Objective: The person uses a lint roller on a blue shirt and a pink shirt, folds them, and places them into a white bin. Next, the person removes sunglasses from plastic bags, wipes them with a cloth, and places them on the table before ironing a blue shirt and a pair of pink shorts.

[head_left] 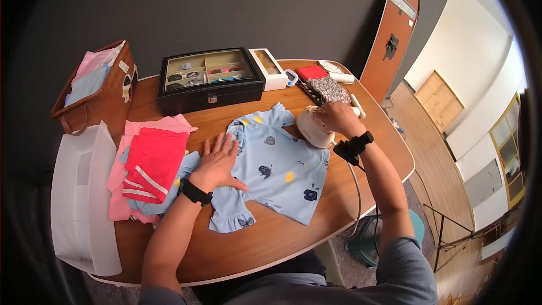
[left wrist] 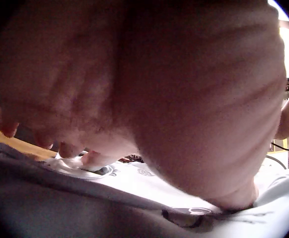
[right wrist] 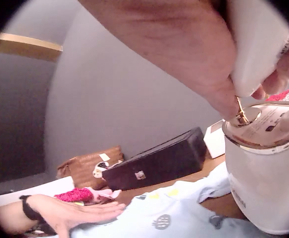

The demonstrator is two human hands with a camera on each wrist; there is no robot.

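A light blue child's top (head_left: pixel 276 164) with dark and yellow prints lies spread on the wooden table (head_left: pixel 372 186). My left hand (head_left: pixel 217 164) rests on its left side, fingers spread and straight, also seen with fingers extended in the right wrist view. At the top's upper right stands a white garment steamer (head_left: pixel 316 130) with gold trim, its body fully shown in the right wrist view. My right hand (head_left: pixel 341 118) grips the steamer's white handle (right wrist: pixel 258 44) from above, fingers wrapped around it. A cord (head_left: pixel 358 197) runs from the steamer over the table's front edge.
Red shorts (head_left: pixel 155 164) lie on folded pink and blue clothes at the left. Beside them are a white bin (head_left: pixel 84 209) and a brown basket (head_left: pixel 93 96). A black display case (head_left: pixel 209 93), a white box (head_left: pixel 268 70) and patterned cloth (head_left: pixel 327 89) line the back.
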